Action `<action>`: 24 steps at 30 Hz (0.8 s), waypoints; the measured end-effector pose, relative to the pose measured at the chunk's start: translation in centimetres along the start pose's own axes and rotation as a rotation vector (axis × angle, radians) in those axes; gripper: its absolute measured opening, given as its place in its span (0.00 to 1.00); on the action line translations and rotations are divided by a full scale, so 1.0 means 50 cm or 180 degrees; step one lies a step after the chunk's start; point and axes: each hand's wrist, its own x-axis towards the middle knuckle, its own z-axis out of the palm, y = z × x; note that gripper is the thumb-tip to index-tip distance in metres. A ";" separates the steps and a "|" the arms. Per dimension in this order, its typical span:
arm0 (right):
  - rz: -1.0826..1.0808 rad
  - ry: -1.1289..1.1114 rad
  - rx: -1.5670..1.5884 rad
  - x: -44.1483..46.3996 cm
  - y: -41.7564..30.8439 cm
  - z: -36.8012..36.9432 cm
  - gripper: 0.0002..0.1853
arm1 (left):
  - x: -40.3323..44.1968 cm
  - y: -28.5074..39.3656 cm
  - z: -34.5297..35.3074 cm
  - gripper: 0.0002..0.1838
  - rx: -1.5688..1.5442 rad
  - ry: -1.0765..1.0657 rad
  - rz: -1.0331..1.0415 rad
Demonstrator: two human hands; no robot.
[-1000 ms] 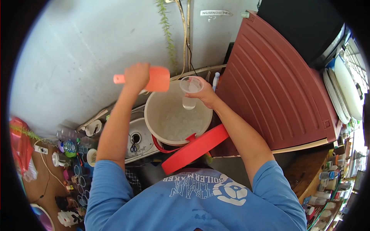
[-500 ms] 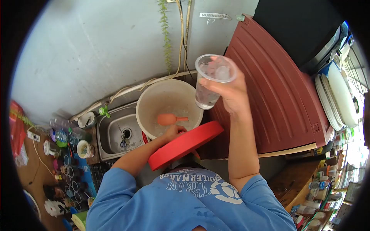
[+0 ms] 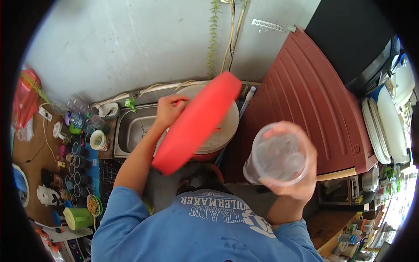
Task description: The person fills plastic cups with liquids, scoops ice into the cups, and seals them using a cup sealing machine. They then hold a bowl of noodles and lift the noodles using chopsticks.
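My left hand [image 3: 169, 111] grips the handle of a red lid [image 3: 198, 124], which is tilted on edge over the large white bucket [image 3: 232, 124] and hides much of it. A bit of the orange scoop [image 3: 217, 129] shows inside the bucket. On the right, my right hand [image 3: 305, 174] is wrapped round a clear plastic cup [image 3: 279, 155] holding ice, close to the camera.
Left of the bucket is a metal sink [image 3: 133, 130] with a green tap [image 3: 130, 103]. A ribbed maroon panel [image 3: 305, 100] stands at the right. Cups and bottles crowd the left side, near a green pitcher [image 3: 78, 218].
The scoop left my left hand and lies in the bucket. My left hand took the red lid and raised it over the bucket. My right hand brought the cup back toward my body.
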 end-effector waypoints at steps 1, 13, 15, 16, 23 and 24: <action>0.0155 -0.0095 0.0018 -0.015 0.009 0.004 0.43 | 0.003 0.015 0.024 0.10 0.0397 0.0221 0.0202; 0.0694 -0.0782 -0.0393 -0.017 0.194 0.145 0.42 | 0.051 -0.111 0.243 0.24 0.2014 -0.0285 0.0738; 0.0701 -0.1060 -0.0294 -0.004 0.217 0.206 0.42 | 0.005 -0.115 0.197 0.26 0.1998 0.0393 0.1268; 0.0614 -0.1062 -0.0211 0.008 0.233 0.243 0.41 | -0.016 -0.106 0.145 0.25 0.2048 0.0549 0.1449; 0.0172 -0.1710 -0.0080 0.107 0.333 0.637 0.39 | -0.354 -0.258 -0.482 0.08 0.2258 0.1451 0.0113; 0.0117 -0.1841 0.0018 0.117 0.353 0.712 0.39 | -0.416 -0.265 -0.590 0.09 0.2150 0.1992 -0.0080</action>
